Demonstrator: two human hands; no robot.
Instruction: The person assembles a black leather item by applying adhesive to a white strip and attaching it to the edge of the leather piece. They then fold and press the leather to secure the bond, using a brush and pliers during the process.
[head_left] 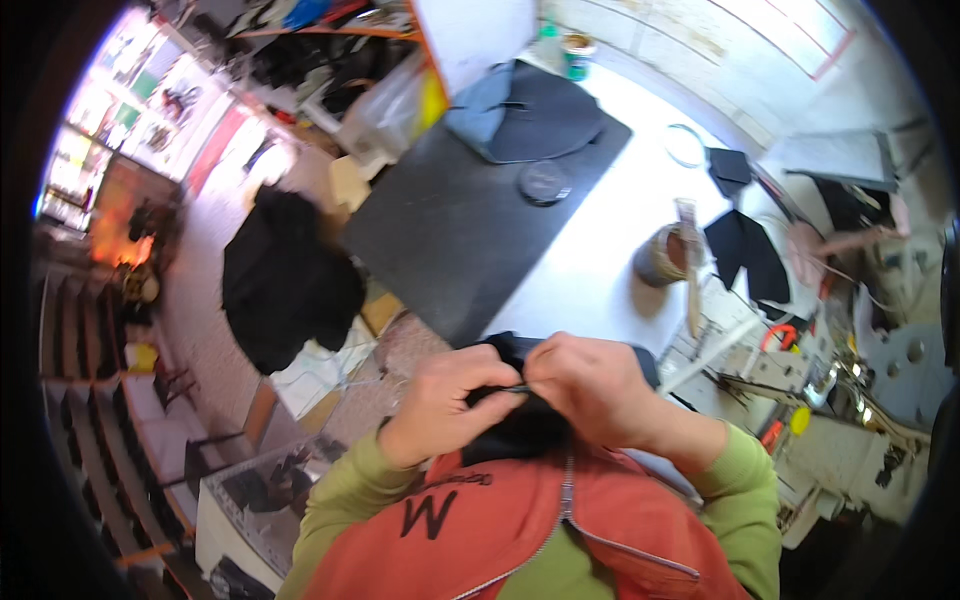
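Close to my chest, both hands pinch the edge of a black piece of material [520,430], soft like cloth or leather. My left hand [445,400] has its thumb and fingers closed on the edge. Right beside it, my right hand [590,385] is closed on the same edge, its fingertips almost touching the left ones. Part of the black piece hangs below the hands, and part shows behind them. Its full shape is hidden by my fingers.
Ahead lies a dark mat [440,240] on a white table [570,275], bearing dark cut pieces [550,115] and a round black tin [544,183]. To the right stand a glue pot [660,258] with a brush [690,240], black pieces [748,255] and red-handled scissors [780,336]. Black cloth [285,285] is heaped left.
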